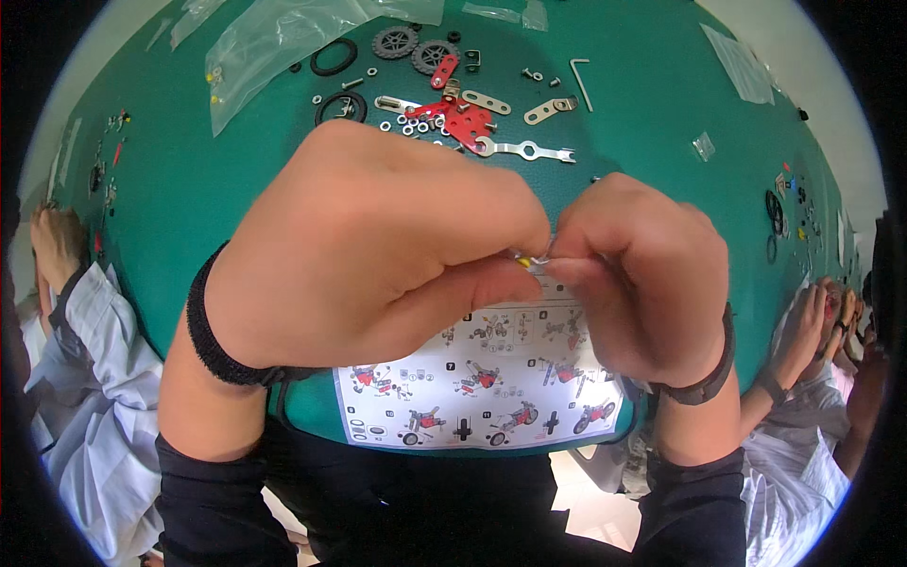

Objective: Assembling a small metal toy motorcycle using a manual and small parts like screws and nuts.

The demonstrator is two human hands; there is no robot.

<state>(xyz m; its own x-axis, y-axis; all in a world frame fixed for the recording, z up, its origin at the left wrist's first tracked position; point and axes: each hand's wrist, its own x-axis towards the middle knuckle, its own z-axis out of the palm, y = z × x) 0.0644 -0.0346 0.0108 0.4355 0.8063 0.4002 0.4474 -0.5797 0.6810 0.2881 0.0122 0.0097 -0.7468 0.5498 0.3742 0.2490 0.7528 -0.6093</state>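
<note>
In front of my chest, my left hand (pixel 378 246) and my right hand (pixel 647 274) meet, thumbs and forefingers pinched. Between the left fingertips shows a tiny yellow piece (pixel 523 262). Touching it is a small silvery metal part (pixel 539 260), gripped by the right fingertips. Most of both is covered by fingers, so their exact kind is unclear. Below the hands lies a printed instruction sheet (pixel 491 397) with pictures of a motorcycle model. Just beyond them is a flat metal wrench (pixel 531 150), beside red perforated plates (pixel 468 123) and several loose nuts (pixel 409 126).
On the green table (pixel 652 113), farther off, are grey spoked wheels (pixel 395 42), black rubber rings, a hex key (pixel 580 85) and a clear plastic bag (pixel 274 57). Other people's hands (pixel 59 241) work at the left edge and at the right, near more small parts.
</note>
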